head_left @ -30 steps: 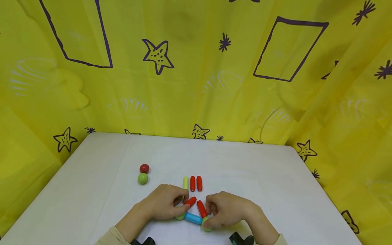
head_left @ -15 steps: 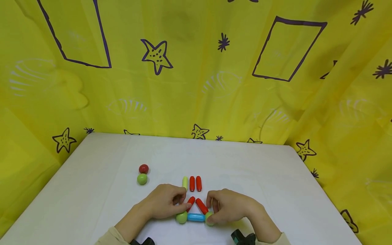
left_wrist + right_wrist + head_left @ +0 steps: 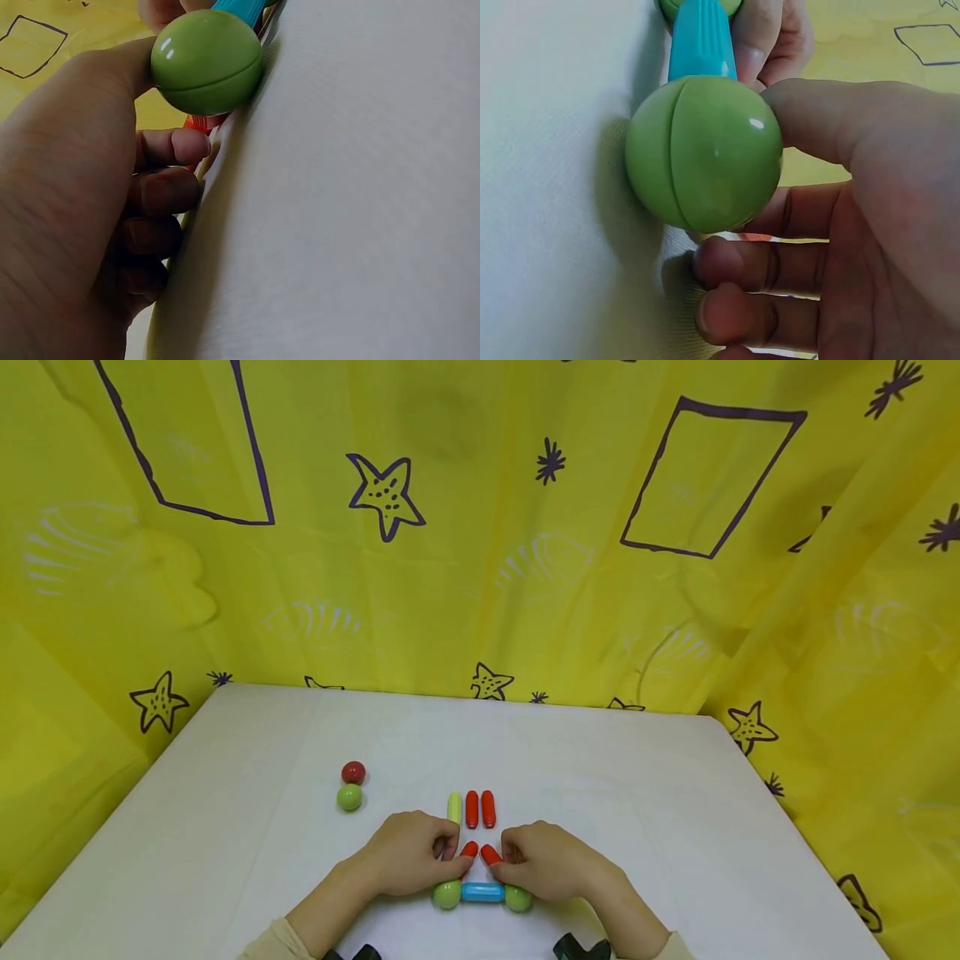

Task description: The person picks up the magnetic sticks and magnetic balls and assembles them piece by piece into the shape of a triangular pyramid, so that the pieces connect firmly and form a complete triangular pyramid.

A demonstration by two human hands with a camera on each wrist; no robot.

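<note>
A blue magnetic rod [image 3: 483, 892] lies between a left green ball [image 3: 447, 894] and a right green ball [image 3: 517, 897], joined end to end. Two red rods lean inward from these balls: the left red rod [image 3: 469, 849] and the right red rod [image 3: 491, 855], tips close but apart. My left hand [image 3: 408, 856] pinches the left red rod between thumb and fingers. With its thumb over the right red rod, my right hand [image 3: 551, 860] pinches that one. Fingers hide the rods' lower parts. In the wrist views the left green ball [image 3: 206, 64] and right green ball [image 3: 705, 154] sit by the thumbs.
Beyond the hands lie a pale yellow rod [image 3: 454, 807] and two more red rods [image 3: 480, 810], side by side. A red ball [image 3: 353, 772] and a green ball [image 3: 349, 797] rest farther left on the white table [image 3: 600, 760]. A yellow curtain [image 3: 450, 610] surrounds the table.
The blue rod has swung from slanted to level as the right green ball shifted right and away. My right hand has moved its grip from around that ball to the right red rod.
</note>
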